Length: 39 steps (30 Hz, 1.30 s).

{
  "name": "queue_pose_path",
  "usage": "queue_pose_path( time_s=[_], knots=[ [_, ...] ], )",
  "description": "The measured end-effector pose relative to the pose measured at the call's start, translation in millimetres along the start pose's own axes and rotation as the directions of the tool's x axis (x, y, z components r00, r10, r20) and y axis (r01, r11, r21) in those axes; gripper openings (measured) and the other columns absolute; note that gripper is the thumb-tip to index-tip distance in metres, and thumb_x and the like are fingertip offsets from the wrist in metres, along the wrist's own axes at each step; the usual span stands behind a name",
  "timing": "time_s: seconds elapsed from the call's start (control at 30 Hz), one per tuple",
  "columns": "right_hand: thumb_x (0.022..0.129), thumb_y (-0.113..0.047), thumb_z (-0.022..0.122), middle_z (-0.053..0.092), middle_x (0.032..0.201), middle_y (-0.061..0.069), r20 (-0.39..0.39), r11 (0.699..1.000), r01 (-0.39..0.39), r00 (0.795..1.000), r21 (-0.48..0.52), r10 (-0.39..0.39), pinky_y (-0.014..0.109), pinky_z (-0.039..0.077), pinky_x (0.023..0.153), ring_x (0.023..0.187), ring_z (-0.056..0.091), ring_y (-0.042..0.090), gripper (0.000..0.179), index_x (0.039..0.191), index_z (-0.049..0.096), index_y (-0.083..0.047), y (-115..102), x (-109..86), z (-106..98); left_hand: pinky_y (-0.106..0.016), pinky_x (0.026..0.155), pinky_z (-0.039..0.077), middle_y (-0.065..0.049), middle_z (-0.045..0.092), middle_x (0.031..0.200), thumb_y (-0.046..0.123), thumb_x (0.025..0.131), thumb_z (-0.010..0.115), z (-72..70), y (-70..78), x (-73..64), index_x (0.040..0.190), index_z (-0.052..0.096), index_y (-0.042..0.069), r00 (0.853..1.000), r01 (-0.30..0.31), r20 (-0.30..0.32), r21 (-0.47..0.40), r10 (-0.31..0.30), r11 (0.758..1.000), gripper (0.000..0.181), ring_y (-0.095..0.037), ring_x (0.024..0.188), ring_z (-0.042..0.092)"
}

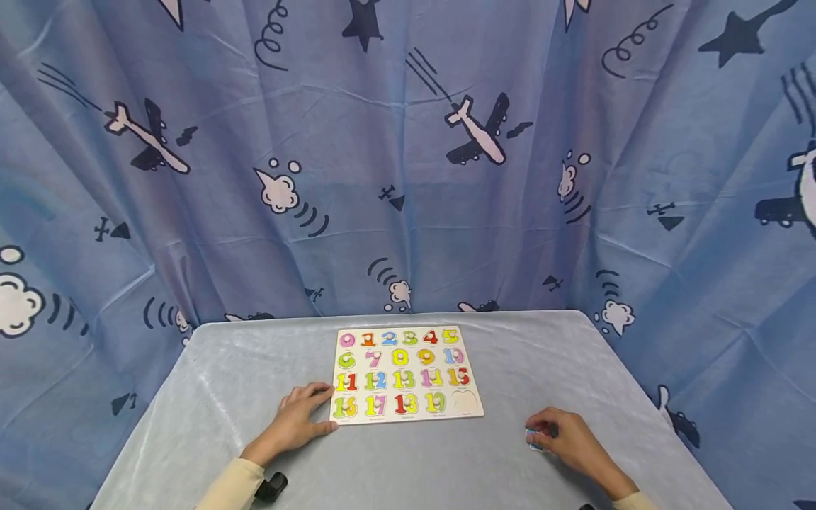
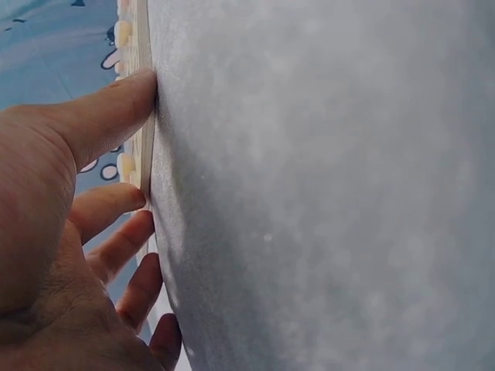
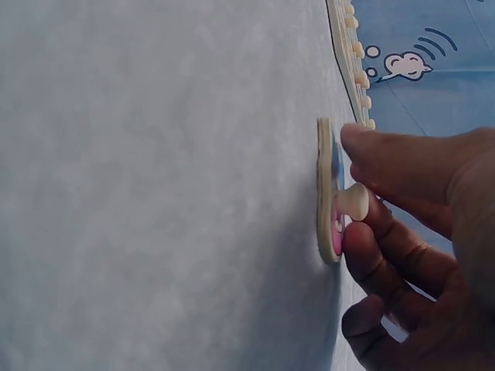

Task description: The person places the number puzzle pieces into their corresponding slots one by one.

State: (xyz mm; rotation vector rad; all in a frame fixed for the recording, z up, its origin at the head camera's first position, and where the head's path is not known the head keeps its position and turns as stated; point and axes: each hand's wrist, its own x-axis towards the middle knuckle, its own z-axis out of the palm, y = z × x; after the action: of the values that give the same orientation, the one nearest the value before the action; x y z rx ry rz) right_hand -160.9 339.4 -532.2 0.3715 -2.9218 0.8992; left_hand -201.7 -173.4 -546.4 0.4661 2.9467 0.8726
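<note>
A pale wooden number puzzle board (image 1: 417, 416) lies on the table, bearing colourful number pieces with small knobs. Its lower right corner has a bare recess (image 1: 464, 402). My left hand (image 1: 296, 419) touches the board's left side with thumb and fingertips spread apart; in the left wrist view the thumb (image 2: 116, 112) lies against the board's edge. Right of the board, my right hand (image 1: 567, 439) holds a blue and pink number puzzle piece (image 3: 326, 193) by its white knob (image 3: 356, 202), low over the table. The fingers hide most of the piece's face.
A grey cloth-covered table (image 1: 446, 467) spreads around the board. Behind it hangs a blue curtain (image 1: 357, 234) printed with planes, stars and clouds. A dark device (image 1: 272, 487) sits at the left wrist.
</note>
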Motion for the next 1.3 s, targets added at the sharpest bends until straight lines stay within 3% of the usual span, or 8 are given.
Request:
queue_pose_path(
  time_s=[0.27,0.47,0.7,0.93,1.2,1.3],
  knots=[
    [0.080,-0.019,0.080,0.064,0.081,-0.012,0.006,1.000,-0.006,1.000,0.024,0.006,0.021,0.046,0.064,0.071,0.051,-0.007,0.009,0.087,0.073,-0.019,0,-2.7,0,-0.046,0.096,0.032,0.000,0.054,0.139,0.038,0.079,0.080,1.9,-1.0,-0.6,0.139,0.057,0.011,1.000,0.004,0.005,-0.006,-0.004,1.000,0.069,-0.020,0.116,0.045],
    [0.077,-0.024,0.083,0.067,0.082,-0.009,-0.022,0.998,0.031,0.999,0.053,-0.030,0.023,0.048,0.065,0.073,0.054,-0.006,0.018,0.090,0.073,-0.018,1,-8.0,-5,-0.047,0.097,0.032,0.000,0.053,0.140,0.039,0.080,0.079,1.8,-0.8,0.2,0.140,0.056,0.012,1.000,0.012,0.015,-0.011,-0.012,1.000,0.069,-0.020,0.117,0.045],
    [0.078,-0.022,0.081,0.067,0.086,-0.008,0.035,0.998,-0.052,0.998,0.032,0.050,0.022,0.047,0.067,0.074,0.053,-0.007,0.021,0.095,0.072,-0.015,5,-11.0,-12,-0.048,0.098,0.031,-0.002,0.053,0.140,0.037,0.080,0.080,-1.2,0.0,0.0,0.139,0.056,0.010,1.000,-0.003,-0.009,-0.011,0.003,1.000,0.069,-0.021,0.117,0.045],
    [0.082,-0.014,0.077,0.066,0.080,-0.009,0.036,0.997,-0.068,0.997,0.028,0.067,0.021,0.046,0.063,0.070,0.052,-0.007,0.011,0.091,0.072,-0.015,8,-13.5,-11,-0.048,0.098,0.031,-0.001,0.053,0.140,0.038,0.080,0.080,-0.6,-1.4,-0.7,0.139,0.056,0.010,1.000,0.001,-0.004,-0.003,-0.001,1.000,0.069,-0.021,0.118,0.045],
    [0.082,-0.014,0.078,0.063,0.078,-0.011,0.007,0.997,-0.080,0.997,-0.004,0.080,0.023,0.045,0.066,0.070,0.052,-0.004,0.012,0.090,0.071,-0.019,-8,4.2,-12,-0.048,0.099,0.031,-0.001,0.053,0.140,0.038,0.080,0.080,0.7,-2.5,0.0,0.139,0.056,0.011,1.000,0.014,0.000,-0.007,-0.014,1.000,0.069,-0.021,0.118,0.045],
    [0.082,-0.015,0.078,0.063,0.078,-0.012,-0.010,0.999,-0.048,0.999,-0.025,0.047,0.025,0.045,0.067,0.070,0.051,-0.004,0.011,0.089,0.071,-0.020,-17,14.4,-12,-0.048,0.099,0.031,0.000,0.053,0.140,0.038,0.080,0.080,1.6,-2.9,0.4,0.139,0.057,0.011,1.000,0.018,0.002,-0.008,-0.018,1.000,0.069,-0.021,0.118,0.045]
  ],
)
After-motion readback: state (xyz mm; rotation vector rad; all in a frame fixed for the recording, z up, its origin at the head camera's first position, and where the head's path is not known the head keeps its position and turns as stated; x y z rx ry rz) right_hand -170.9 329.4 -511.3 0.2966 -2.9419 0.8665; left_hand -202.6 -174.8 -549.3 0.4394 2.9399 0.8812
